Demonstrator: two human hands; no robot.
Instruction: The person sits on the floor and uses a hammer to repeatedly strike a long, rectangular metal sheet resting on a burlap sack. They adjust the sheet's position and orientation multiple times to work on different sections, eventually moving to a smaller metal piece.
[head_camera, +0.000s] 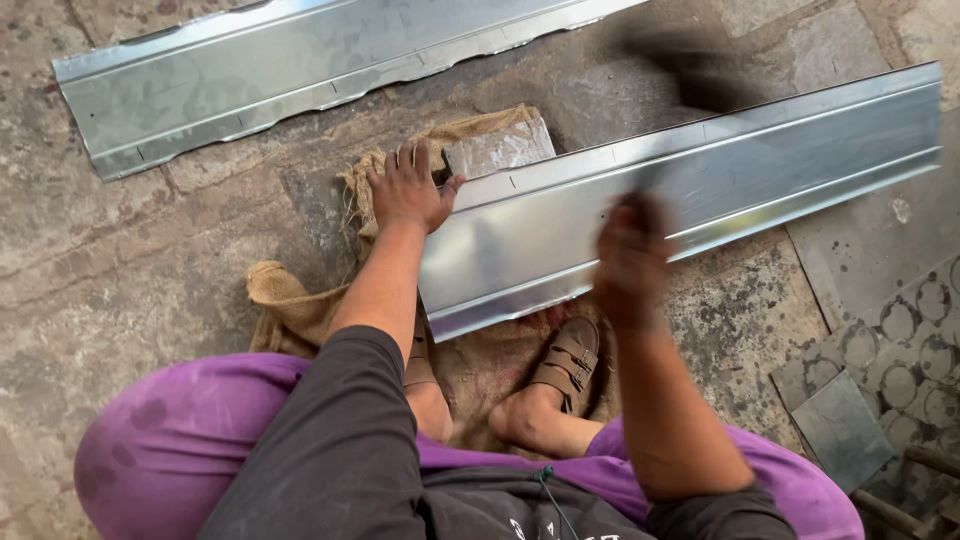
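Where the long, shiny, ribbed sheet-metal strip (690, 175) lies slantwise across the stone floor (120, 270), its near end rests on a brown burlap sack (290, 305) spread under the person's feet, and both hands are at that end; the left hand (408, 190) lies palm down with fingers spread flat on the sack at the strip's corner, its thumb touching a small grey square metal block (500, 148) that sits on the sack just beyond the strip's edge, gripping nothing. Over the middle of the strip's near part the right hand (630, 255) is raised and blurred, closed into a fist around a thin handle whose dark blurred tool head (690, 65) smears above the strip's far edge; what kind of tool it is cannot be told. Below the strip, two feet in brown strapped sandals (568, 360) stand on the sack, between purple trouser knees. Farther out, a second ribbed sheet-metal strip (300, 70) of the same kind lies well apart, near the top edge, and at the lower right a small flat grey square plate (842, 428) lies on patterned floor with ring marks (915, 330); no labels or printed packages can be made out
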